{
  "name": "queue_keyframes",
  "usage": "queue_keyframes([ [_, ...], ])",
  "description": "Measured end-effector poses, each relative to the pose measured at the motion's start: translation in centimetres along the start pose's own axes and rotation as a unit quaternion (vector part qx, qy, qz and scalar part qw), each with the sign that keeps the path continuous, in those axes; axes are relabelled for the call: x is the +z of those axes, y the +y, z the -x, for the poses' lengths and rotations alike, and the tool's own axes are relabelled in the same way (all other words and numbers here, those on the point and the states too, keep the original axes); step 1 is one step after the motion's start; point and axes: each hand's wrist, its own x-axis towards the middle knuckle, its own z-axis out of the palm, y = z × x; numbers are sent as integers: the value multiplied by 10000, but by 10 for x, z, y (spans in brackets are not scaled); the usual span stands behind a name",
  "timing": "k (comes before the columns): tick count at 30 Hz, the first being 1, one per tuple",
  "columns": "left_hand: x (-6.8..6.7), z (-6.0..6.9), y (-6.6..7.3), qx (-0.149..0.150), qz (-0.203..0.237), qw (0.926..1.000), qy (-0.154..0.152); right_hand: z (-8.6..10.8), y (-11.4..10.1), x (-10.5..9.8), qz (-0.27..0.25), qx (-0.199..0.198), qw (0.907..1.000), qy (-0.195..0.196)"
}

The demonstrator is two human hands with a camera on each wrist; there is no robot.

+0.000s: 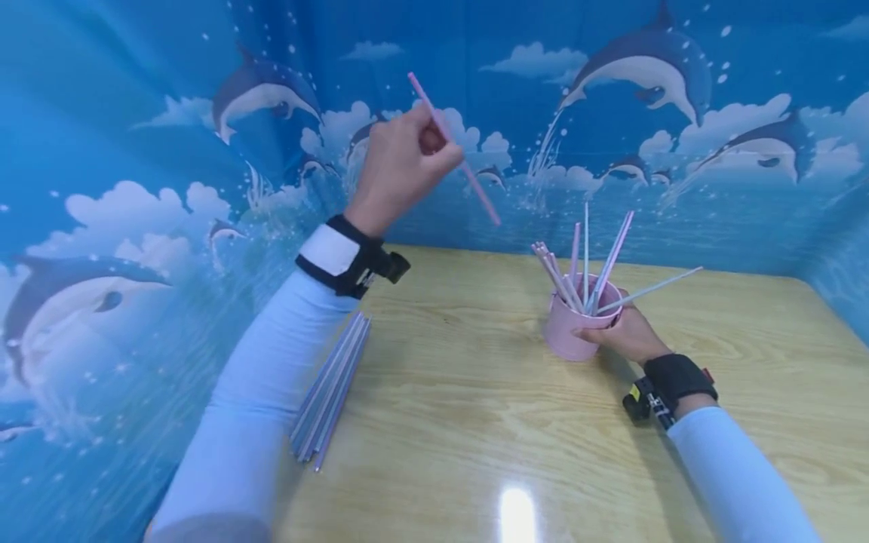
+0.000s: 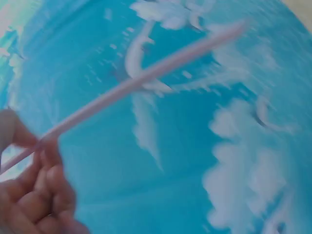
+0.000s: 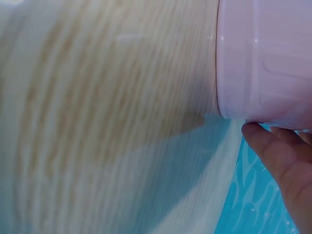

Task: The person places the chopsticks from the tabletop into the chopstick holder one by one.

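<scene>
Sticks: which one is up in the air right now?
The pink stick pinched in the left hand; the others sit in the pink cup or lie in the bundle on the table.

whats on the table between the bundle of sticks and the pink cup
Nothing: the head view shows only bare wooden tabletop between the bundle of sticks and the pink cup.
</scene>
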Motion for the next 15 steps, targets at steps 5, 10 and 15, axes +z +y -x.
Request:
queue_keyframes([
  [5, 36, -17, 36, 673, 797, 9945, 25, 1, 0, -2, -19, -57, 9999, 94],
  [10, 82, -16, 48, 443, 615, 9901, -1185, 2, -3, -2, 12, 46, 9999, 95],
  [15, 112, -8, 48, 252, 292, 9821, -1845, 3, -6, 0, 187, 198, 9996, 16],
])
